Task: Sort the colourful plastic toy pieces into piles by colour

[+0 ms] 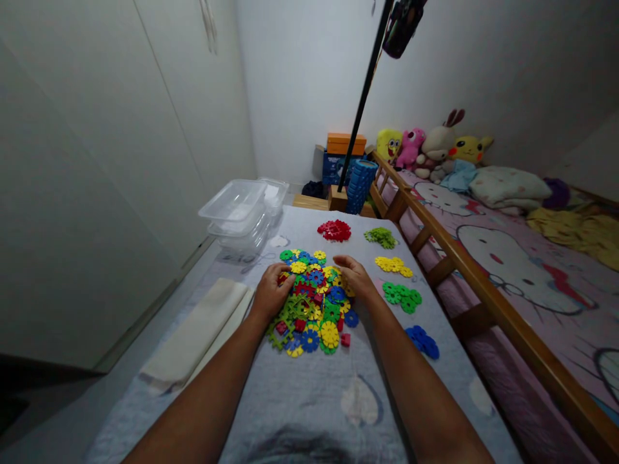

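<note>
A mixed pile of plastic building pieces (316,303) lies in the middle of the cloth-covered table: flower-shaped discs in blue, yellow and green, plus red and light green toothed pieces. My left hand (273,291) curves round the pile's left side, fingers apart and touching pieces there. On the other side, my right hand (356,278) rests against the pile's right edge with its fingers stretched forward; nothing shows in its grasp. A lone red piece (345,339) sits at the near edge. Parts of some fingertips are hard to make out.
Sorted heaps line the right side: red pieces (334,230), light green pieces (380,237), yellow discs (394,265), green discs (402,296) and blue discs (422,341). Clear plastic containers (236,209) stand back left, near a folded cloth (200,332). A wooden bed rail (449,258) borders the table.
</note>
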`<action>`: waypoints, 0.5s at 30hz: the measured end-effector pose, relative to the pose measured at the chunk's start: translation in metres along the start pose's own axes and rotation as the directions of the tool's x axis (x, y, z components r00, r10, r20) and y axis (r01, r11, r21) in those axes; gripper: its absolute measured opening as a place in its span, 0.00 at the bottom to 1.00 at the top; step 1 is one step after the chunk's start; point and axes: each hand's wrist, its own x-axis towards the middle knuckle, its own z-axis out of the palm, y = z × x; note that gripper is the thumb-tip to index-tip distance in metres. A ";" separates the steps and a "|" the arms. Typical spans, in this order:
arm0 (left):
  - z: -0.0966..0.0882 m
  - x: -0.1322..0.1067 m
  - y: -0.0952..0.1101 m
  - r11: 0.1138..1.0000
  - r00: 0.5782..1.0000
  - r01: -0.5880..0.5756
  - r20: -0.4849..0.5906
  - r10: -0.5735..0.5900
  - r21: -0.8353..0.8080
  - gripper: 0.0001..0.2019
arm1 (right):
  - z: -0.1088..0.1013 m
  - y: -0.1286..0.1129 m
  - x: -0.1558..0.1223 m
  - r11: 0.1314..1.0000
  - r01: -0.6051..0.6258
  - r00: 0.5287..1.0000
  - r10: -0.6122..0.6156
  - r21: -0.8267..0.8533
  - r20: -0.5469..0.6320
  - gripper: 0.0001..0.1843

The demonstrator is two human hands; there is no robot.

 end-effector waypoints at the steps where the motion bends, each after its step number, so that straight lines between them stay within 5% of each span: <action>1: 0.000 0.000 0.000 1.000 1.000 0.001 0.000 -0.001 0.000 0.12 | -0.003 0.002 -0.003 1.000 0.007 0.998 -0.008 -0.015 -0.055 0.20; 5: 0.000 0.000 -0.001 1.000 1.000 -0.002 -0.002 0.002 0.001 0.13 | -0.012 0.013 -0.015 0.988 0.020 0.982 -0.048 -0.155 -0.181 0.18; 15: 0.000 0.001 -0.002 1.000 1.000 0.010 -0.004 -0.010 0.010 0.14 | -0.012 0.017 -0.027 0.966 0.078 0.996 -0.085 -0.248 -0.018 0.11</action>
